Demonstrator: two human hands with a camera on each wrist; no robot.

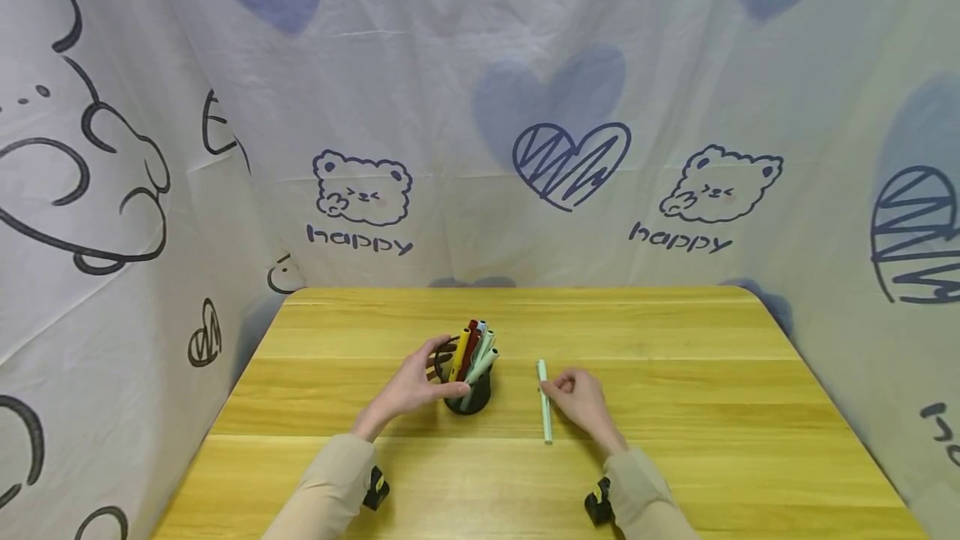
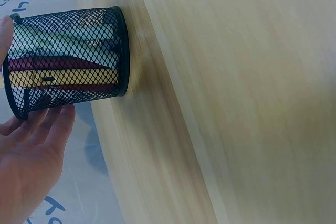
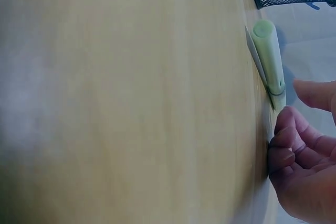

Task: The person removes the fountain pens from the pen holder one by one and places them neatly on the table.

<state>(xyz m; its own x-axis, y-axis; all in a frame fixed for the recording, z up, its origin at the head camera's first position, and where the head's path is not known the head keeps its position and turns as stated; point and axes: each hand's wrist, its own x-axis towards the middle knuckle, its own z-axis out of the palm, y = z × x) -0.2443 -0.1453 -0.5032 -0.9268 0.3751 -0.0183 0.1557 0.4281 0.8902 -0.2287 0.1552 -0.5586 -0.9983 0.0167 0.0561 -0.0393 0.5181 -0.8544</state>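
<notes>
A black mesh pen holder stands upright on the table, filled with pens: a yellow pen, dark red ones and pale green ones. My left hand holds it from the left, fingers at the far side and thumb across the near side. In the left wrist view its fingers lie against the mesh. To the right, a pale green pen lies on the table. My right hand is beside that pen with fingers bent; in the right wrist view, the thumb stands apart from the forefinger.
The wooden table has rounded far corners. Behind it and at both sides hangs a pale cloth printed with hearts, bears and lettering. Black devices are worn at both wrists, by the beige sleeves.
</notes>
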